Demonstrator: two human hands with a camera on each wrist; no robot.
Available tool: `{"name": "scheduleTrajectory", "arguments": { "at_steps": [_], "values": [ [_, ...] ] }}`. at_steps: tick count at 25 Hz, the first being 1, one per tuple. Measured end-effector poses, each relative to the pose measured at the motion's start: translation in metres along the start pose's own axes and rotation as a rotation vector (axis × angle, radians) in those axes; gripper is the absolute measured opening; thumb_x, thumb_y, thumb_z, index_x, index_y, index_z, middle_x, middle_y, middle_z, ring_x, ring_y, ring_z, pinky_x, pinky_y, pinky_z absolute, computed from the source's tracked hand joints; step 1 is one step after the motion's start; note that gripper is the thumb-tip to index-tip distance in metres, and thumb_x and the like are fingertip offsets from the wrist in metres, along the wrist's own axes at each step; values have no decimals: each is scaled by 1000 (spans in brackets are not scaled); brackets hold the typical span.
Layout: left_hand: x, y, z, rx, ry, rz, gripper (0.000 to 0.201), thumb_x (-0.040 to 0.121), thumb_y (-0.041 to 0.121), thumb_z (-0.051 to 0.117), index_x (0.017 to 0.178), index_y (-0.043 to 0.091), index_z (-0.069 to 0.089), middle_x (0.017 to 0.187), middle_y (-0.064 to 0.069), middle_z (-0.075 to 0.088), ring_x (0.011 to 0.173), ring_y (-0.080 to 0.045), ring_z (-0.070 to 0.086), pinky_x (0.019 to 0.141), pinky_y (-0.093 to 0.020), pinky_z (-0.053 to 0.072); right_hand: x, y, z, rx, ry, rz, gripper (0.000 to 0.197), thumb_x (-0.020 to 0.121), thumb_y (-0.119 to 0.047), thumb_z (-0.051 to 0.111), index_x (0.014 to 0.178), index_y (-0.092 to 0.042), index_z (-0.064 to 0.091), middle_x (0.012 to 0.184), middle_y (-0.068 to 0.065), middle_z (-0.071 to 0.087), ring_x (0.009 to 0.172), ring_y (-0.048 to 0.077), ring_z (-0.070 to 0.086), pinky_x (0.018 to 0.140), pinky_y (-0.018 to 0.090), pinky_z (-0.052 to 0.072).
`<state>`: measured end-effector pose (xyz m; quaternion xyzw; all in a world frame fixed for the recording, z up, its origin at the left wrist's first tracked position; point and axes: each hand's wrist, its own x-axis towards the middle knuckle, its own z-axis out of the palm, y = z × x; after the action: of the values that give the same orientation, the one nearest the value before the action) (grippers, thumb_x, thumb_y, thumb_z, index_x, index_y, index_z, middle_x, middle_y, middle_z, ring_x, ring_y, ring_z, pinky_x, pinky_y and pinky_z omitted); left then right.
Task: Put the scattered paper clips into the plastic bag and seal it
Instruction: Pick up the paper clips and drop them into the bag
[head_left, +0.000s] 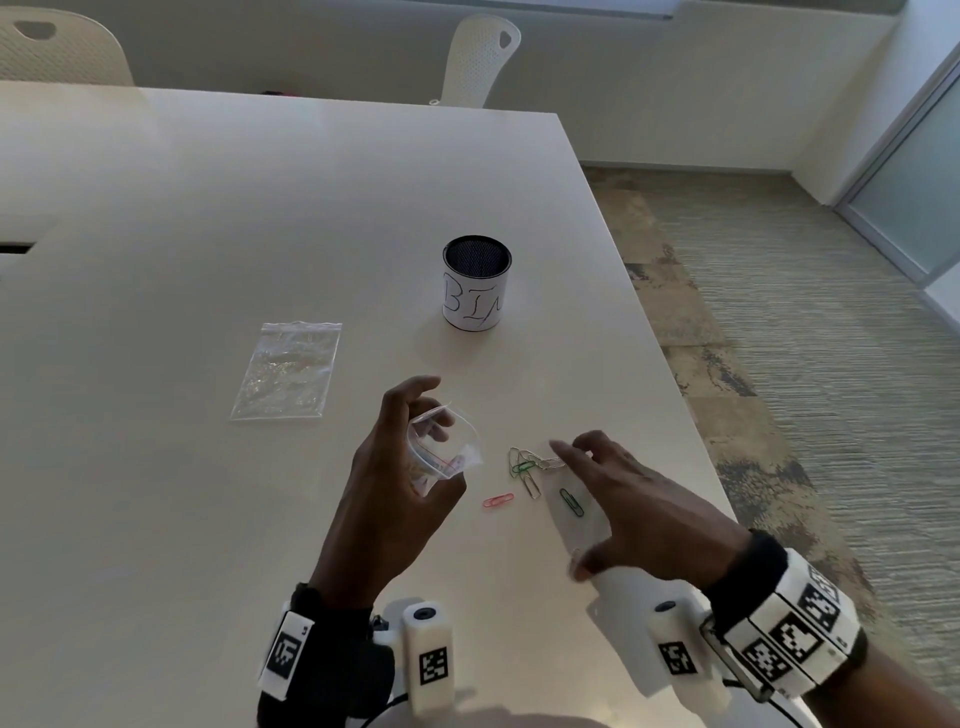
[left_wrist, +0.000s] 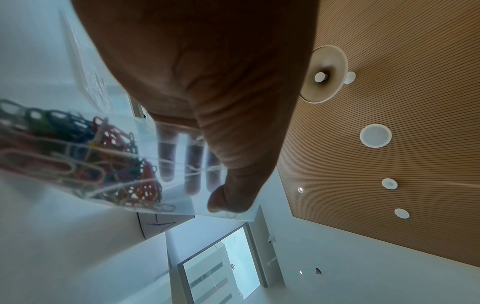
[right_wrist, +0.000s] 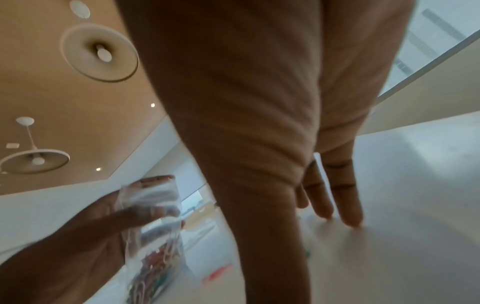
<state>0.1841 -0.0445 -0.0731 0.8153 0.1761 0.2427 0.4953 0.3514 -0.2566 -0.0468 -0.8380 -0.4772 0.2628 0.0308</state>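
Note:
My left hand (head_left: 410, 447) holds a clear plastic bag (head_left: 444, 452) above the white table (head_left: 208, 234), thumb on one side and fingers on the other, its mouth held open. Through the bag (left_wrist: 109, 164) in the left wrist view I see several coloured paper clips (left_wrist: 78, 156) inside. Loose clips lie on the table: a tangled cluster (head_left: 527, 462), a pink clip (head_left: 497, 500) and a green clip (head_left: 571, 502). My right hand (head_left: 613, 493) hovers over them, fingers (right_wrist: 345, 197) straight and spread with their tips near the table (right_wrist: 415, 205), holding nothing.
A second clear zip bag (head_left: 287, 370) lies flat at the left. A black mesh cup (head_left: 477, 282) with a white handwritten label stands behind the clips. The table's right edge (head_left: 670, 374) runs close to the clips. Two white chairs (head_left: 480, 60) stand at the far side.

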Motion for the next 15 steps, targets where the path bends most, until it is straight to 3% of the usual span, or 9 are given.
{"name": "scheduleTrajectory", "arguments": {
  "at_steps": [2,4,6,8,10,13,15],
  "values": [
    [0,0,1,-4,4,0,78,82,3,81,143,31,41,117,16,65,119,-7,66,77,-29,64,10,2,3,107,83,14,112,66,-51,91,158,-25,32,142,-10,39,120,8,50,104,22,45],
    [1,-2,2,2,7,5,78,82,3,81,143,30,41,117,14,66,117,-9,66,77,-28,63,23,3,4,198,191,1,77,72,-42,91,139,-24,58,121,-12,51,94,5,57,86,18,47],
    [1,-1,2,-4,3,4,78,82,4,81,143,30,41,118,12,66,117,-10,67,78,-27,63,36,2,5,241,299,-27,42,80,-30,88,118,-18,72,108,-11,58,85,7,61,80,21,50],
    [1,-2,2,-15,-1,3,77,83,4,82,143,30,41,118,11,66,118,-10,66,78,-26,63,45,0,5,281,373,-43,23,87,-23,83,106,-13,77,104,-6,65,86,11,66,80,27,56],
    [1,-1,2,-6,-2,5,77,83,6,82,144,30,41,118,13,65,117,-8,66,78,-25,63,49,-3,-1,296,362,-53,33,86,-26,83,115,-14,74,109,-5,65,89,10,66,82,28,58],
    [1,-2,1,3,4,10,77,82,8,82,144,29,40,117,17,64,115,-6,65,78,-24,63,50,-8,-5,143,240,-88,61,81,-36,85,138,-27,63,127,-10,57,106,7,57,96,25,52],
    [1,-3,2,3,3,18,77,82,9,82,144,30,40,118,19,63,116,-5,65,78,-26,63,50,-16,0,87,254,-119,47,85,-28,82,130,-29,70,127,-8,60,111,12,56,99,26,49]
  ]
}}
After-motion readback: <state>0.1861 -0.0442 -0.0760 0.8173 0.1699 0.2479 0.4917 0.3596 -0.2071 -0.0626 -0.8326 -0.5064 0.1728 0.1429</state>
